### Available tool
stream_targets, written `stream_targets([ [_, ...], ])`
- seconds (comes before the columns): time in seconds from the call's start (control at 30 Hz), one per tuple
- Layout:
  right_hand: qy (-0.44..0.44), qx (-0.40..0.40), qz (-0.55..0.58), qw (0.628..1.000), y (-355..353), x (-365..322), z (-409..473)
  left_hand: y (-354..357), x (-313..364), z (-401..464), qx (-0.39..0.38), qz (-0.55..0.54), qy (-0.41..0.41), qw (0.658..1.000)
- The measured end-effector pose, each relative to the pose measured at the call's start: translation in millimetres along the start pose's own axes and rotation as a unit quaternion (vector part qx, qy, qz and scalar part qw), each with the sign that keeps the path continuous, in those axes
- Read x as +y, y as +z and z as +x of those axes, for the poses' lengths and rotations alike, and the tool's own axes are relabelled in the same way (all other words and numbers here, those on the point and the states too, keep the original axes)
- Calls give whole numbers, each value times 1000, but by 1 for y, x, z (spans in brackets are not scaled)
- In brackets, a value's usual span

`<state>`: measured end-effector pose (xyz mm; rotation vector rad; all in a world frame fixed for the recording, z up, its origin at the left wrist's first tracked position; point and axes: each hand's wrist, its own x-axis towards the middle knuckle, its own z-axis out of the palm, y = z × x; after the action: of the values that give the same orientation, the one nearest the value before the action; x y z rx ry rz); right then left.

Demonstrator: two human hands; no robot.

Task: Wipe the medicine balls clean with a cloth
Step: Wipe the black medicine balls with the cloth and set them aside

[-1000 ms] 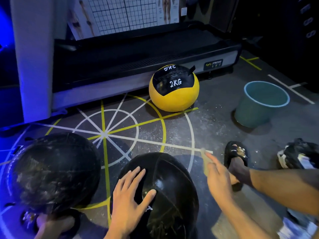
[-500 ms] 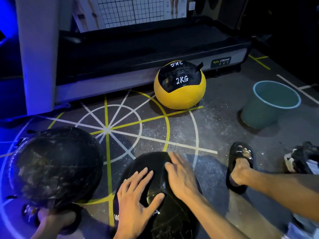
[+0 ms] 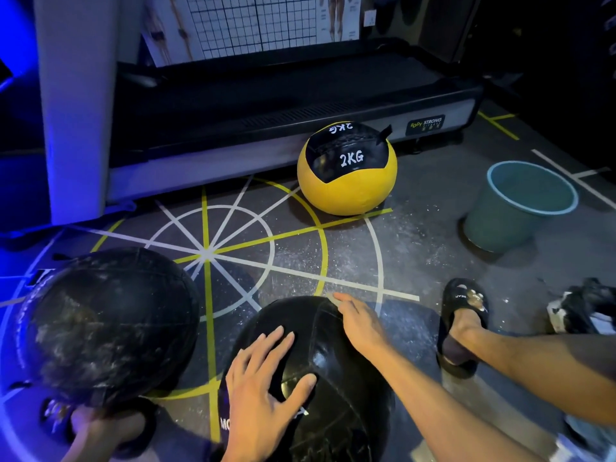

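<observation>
A black medicine ball (image 3: 328,355) sits on the floor right in front of me. My left hand (image 3: 263,388) lies flat on its near top, fingers spread. Over the ball's upper right side, my right hand (image 3: 363,325) holds a pale cloth (image 3: 330,296) against the surface; only a sliver shows at the fingertips. A second black ball (image 3: 110,325), streaked with white dust, stands to the left. A yellow and black 2KG ball (image 3: 346,181) rests farther back.
A teal bucket (image 3: 520,208) stands at the right. A treadmill (image 3: 283,95) runs along the back, just behind the yellow ball. My sandalled foot (image 3: 461,321) is planted right of the ball, with a dark shoe (image 3: 586,308) beyond it. The marked floor (image 3: 400,248) is dusty.
My right hand came in from the right with the cloth and landed on the ball's top, then shifted slightly right. My left hand stayed pressed on the ball.
</observation>
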<state>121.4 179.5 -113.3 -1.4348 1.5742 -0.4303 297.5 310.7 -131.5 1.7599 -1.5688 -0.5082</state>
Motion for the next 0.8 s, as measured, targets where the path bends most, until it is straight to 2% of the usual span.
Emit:
stream_targets([
  [0.1, -127, -21, -82, 988, 11, -26, -19, -2, -5, 1, 6, -3, -1, 1000],
  [0.17, -251, -60, -165, 952, 20, -28, -40, -2, -10, 2, 7, 1, 1, 1000],
  [0.23, -303, -94, -208, 925, 18, -22, -46, -3, -12, 2, 4, -1, 5, 1000],
  [0.3, -264, -70, -216, 937, 11, -9, -25, -3, -8, 0, 1, -10, 6, 1000],
  [0.37, -135, -59, -158, 976, -1, -6, 2, -2, -3, -2, 3, -10, 4, 1000],
  [0.43, -72, -45, -110, 990, -5, -14, 15, 0, -1, -3, 9, -1, 4, 1000],
  [0.47, -83, -43, -122, 988, -1, -23, 10, 0, -2, -1, 14, 2, 4, 1000],
  [0.53, -186, -44, -178, 965, 13, -40, -16, 1, -7, 2, 20, 6, 8, 1000],
  [0.57, -245, -60, -197, 947, 17, -45, -31, 1, -10, 2, 18, 7, 10, 1000],
  [0.63, -288, -107, -197, 931, 19, -42, -40, -1, -12, 1, 8, 0, 8, 1000],
  [0.7, -240, -99, -186, 948, 7, -27, -17, -3, -10, -2, 3, -13, 1, 1000],
  [0.8, -101, -31, -136, 985, -8, -14, 12, -4, -4, -1, 4, -20, -7, 1000],
])
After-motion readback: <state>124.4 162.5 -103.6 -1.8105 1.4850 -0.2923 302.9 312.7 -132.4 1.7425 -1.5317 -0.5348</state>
